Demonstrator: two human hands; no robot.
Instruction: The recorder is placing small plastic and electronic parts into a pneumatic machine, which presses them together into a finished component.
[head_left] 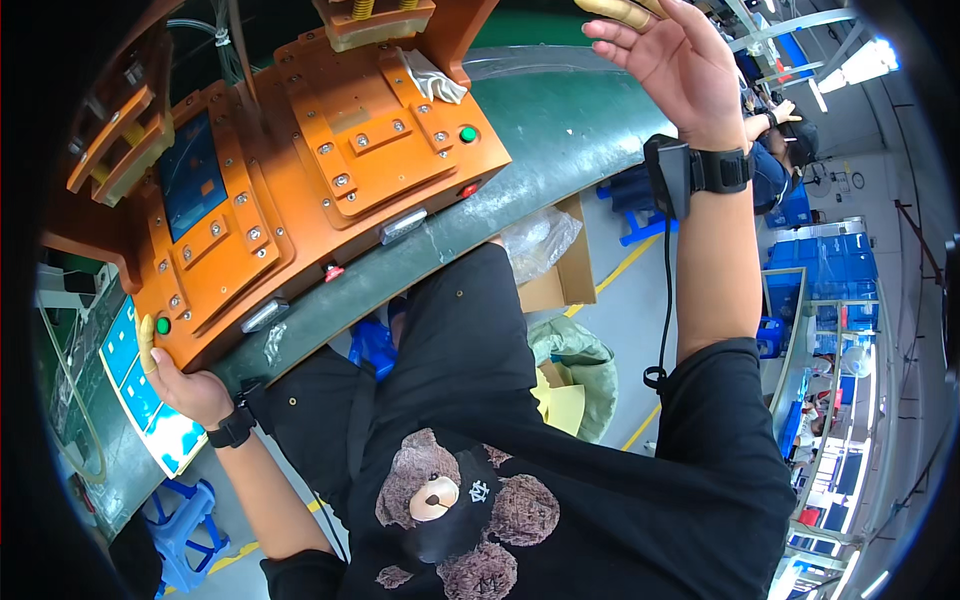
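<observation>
My left hand [190,391] is at the near left corner of an orange two-station press fixture [330,240]. Its fingers are stretched up along the corner beside a green button [163,326]; whether they touch it I cannot tell. My right hand [680,65] is raised at the upper right, away from the fixture, palm showing and fingers apart, with nothing in it. Yellow finger cots cover some fingers of both hands. A dark blue panel [196,175] lies in the left station. Another green button [468,134] is on the fixture's right end.
Blue-patterned sheets [140,385] lie on the green bench [560,130] left of the fixture. A white cloth [432,78] sits on the right station. Below the bench are a cardboard box [572,265] with clear plastic and a blue stool [188,535]. Another person [775,165] is at the right.
</observation>
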